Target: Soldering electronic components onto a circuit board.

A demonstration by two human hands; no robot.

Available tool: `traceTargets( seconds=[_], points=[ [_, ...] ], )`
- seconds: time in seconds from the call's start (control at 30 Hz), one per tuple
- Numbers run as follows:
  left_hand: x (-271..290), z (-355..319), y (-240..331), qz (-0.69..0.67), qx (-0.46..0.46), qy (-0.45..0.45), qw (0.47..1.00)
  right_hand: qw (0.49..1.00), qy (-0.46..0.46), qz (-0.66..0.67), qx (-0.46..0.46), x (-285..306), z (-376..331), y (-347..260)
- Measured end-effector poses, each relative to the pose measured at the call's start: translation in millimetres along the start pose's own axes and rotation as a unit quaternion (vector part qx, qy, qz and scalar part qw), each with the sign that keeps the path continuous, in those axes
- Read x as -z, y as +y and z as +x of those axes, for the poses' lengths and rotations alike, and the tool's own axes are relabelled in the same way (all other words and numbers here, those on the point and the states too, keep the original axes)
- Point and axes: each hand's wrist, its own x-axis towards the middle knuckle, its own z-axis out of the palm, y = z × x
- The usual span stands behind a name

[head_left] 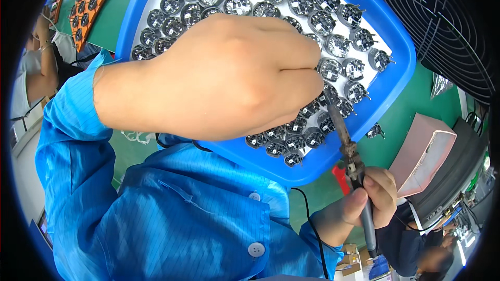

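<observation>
Our right hand fingers clamp the soldering iron, tip beside our left hand fingers, whose grip over the blue tray we cannot tell.

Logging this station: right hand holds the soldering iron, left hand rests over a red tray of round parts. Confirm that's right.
Not quite: the tray is blue, not red, as the head view shows. The right hand does hold the soldering iron, and the left hand rests over the round parts.

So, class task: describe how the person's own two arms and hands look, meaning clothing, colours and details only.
Both hands, the left hand and the right hand, are bare, with no gloves or rings visible. The arms wear a bright blue, finely striped long-sleeved work coat with pale round buttons. The left cuff ends at the wrist.
</observation>
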Motion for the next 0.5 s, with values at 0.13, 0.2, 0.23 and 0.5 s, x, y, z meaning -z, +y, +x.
traceTargets(
  seconds=[0.13,0.2,0.23,0.5],
  points=[
    [3.1,2.8,1.5,0.02,0.004,-0.029,0.999,1.0,-0.014,-0.017,0.012,-3.2,0.3,-4.8],
    [3.1,3.2,1.0,0.024,0.006,-0.043,0.999,0.999,-0.02,-0.028,0.015,-4.3,-0.1,-5.8],
    [3.0,3.5,-0.1,0.032,-0.003,-0.051,0.998,0.999,-0.021,-0.028,0.009,-5.4,-0.6,-7.2],
    [7.2,1.3,2.0,0.036,-0.001,-0.079,0.996,1.0,-0.019,-0.013,0.001,-8.9,-0.2,-9.3]
  ],
)
